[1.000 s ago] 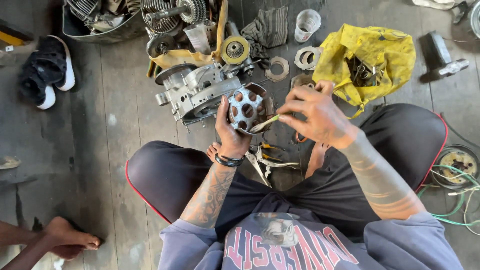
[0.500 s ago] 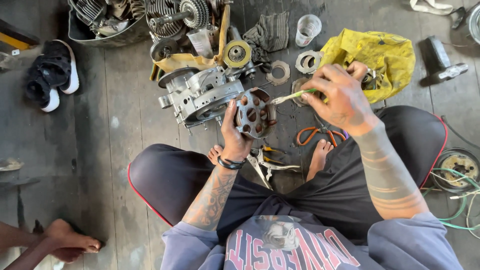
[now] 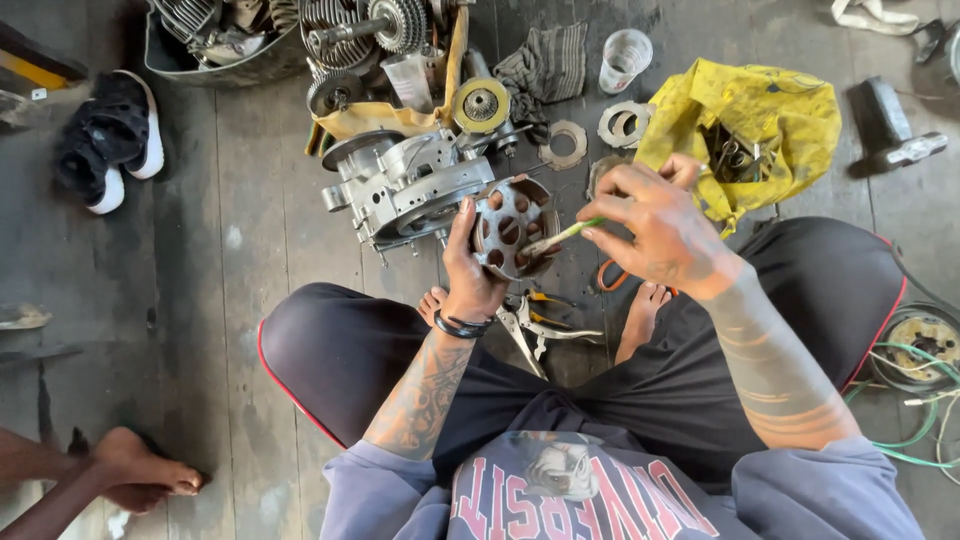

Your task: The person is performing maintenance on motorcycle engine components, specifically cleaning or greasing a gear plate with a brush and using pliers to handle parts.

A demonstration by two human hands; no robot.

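Observation:
I sit cross-legged on a grimy floor. My left hand [image 3: 468, 268] grips a round metal rotor with several holes [image 3: 510, 228], holding it upright in front of me. My right hand [image 3: 655, 225] pinches a thin brush with a pale green handle [image 3: 560, 236], whose tip rests against the rotor's face. A grey engine casing [image 3: 405, 190] lies just behind the rotor on the floor. Pliers [image 3: 535, 325] lie between my bare feet.
A yellow bag [image 3: 770, 120] with parts lies at the right. Gears, a brass-coloured disc [image 3: 481, 105], ring gaskets [image 3: 622, 124], a plastic cup [image 3: 625, 58] and a rag lie behind. Black shoes [image 3: 110, 140] sit at left. Another person's foot [image 3: 140, 470] shows bottom left. Green wires [image 3: 925, 400] lie right.
My right hand swung out toward the yellow bag, then came back with the brush to the rotor. The left hand kept holding the rotor and shifted slightly.

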